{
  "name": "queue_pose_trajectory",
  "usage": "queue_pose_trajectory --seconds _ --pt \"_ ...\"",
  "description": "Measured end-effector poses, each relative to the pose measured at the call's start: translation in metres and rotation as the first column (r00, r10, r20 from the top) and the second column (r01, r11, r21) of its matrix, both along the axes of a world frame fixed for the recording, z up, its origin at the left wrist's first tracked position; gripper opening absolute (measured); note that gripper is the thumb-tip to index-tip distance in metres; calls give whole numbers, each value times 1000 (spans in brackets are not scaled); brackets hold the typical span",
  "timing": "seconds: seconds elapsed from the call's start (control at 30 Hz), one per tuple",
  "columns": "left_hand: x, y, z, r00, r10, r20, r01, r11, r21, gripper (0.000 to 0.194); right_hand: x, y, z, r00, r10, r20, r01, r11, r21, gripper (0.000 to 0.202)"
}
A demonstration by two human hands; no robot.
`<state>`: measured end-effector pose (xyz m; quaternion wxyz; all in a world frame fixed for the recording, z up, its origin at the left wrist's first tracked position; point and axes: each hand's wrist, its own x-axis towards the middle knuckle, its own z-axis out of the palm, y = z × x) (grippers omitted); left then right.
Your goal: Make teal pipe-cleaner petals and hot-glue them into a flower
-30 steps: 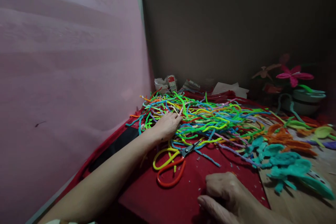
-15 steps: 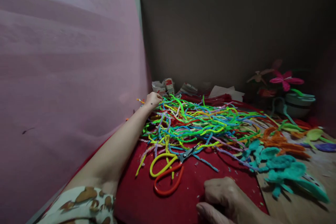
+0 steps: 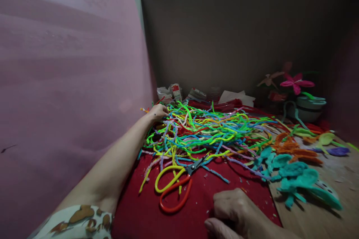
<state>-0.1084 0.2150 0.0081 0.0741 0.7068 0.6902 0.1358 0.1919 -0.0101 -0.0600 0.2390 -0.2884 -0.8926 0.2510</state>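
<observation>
1. A red-and-white packet [image 3: 176, 92] stands at the back, by the wall; it seems to bear print, too small and dim to read. Near it lies white paper [image 3: 237, 99], with no legible writing.
2. The left hand [image 3: 160, 111] is at the far left edge of a heap of multicoloured chenille stems [image 3: 207, 130], touching them. Its fingers are bent inward and the tips hidden, so I cannot tell whether it grips a stem.
3. The right hand [image 3: 234, 207] is low over the red cloth [image 3: 196, 213], released: fingers loosely curled, with a gap between thumb and forefinger.
4. The stems sprawl across the back of the cloth, a few yellow, blue and lilac ends trailing forward.
5. Scissors [image 3: 192, 168] with one yellow and one red handle lie between the hands, blade tips at the heap's front edge.
6. To the right, teal chenille pieces [image 3: 298, 171] and orange chenille pieces [image 3: 286, 143] lie near the wooden bench's [image 3: 297, 226] bare part. Behind them stands a pale flowerpot [image 3: 310, 111], a pink flower [image 3: 297, 83] above it.
</observation>
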Motion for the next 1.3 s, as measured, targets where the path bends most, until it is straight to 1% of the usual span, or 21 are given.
queue_pose_trajectory --seconds 0.1,0.17,0.2,0.3,0.4,0.57,0.63,0.77,0.93,1.0,1.07,1.1,1.2,1.23,1.3 --pt "6 0 -4 999 -24 -38 25 999 43 12 -1 0 1 1000 -17 -9 17 1000 -4 31" --pt "10 0 -4 997 -2 -76 10 994 110 7 -1 0 1 1000 -24 -10 24 1000 2 31" --pt "11 0 -4 996 19 -93 -4 988 154 8 -1 1 1 1000 -23 -7 23 1000 5 31" --pt "15 -4 2 987 87 -137 -42 953 301 22 -1 1 -1 1000 -18 5 18 1000 14 31" --pt "19 -10 12 978 99 -186 -18 920 391 27 -2 1 0 1000 -18 11 18 1000 7 31" --pt "23 -17 22 965 -13 -262 118 914 389 21 -1 -1 6 999 -28 19 28 999 -20 29" --pt "23 -19 23 962 -35 -270 143 910 390 21 0 -2 8 999 -38 14 38 999 -20 27" --pt "21 -23 22 966 -67 -251 162 910 382 23 0 -3 8 1000 -20 12 20 999 -48 26" --pt "22 -32 24 987 -84 -137 127 929 348 29 -2 -2 9 999 -12 45 15 998 -65 28" --pt "21 -35 26 995 -82 -54 94 952 290 27 -2 -3 12 998 -25 56 29 997 -69 26" --pt "19 -37 27 996 -75 53 63 978 197 23 -2 -4 15 997 -35 71 40 997 -73 26" --pt "18 -38 26 991 -68 113 51 988 149 27 -1 -5 15 996 -40 81 46 996 -75 26" --pt "15 -41 21 958 -42 283 32 999 41 52 1 -7 15 993 -33 111 43 995 -87 26" --pt "14 -43 19 944 -39 327 35 999 17 57 1 -7 15 992 -36 117 47 995 -89 26" --pt "14 -48 15 919 -50 391 64 998 -23 55 1 -7 15 992 -34 124 47 994 -99 26"
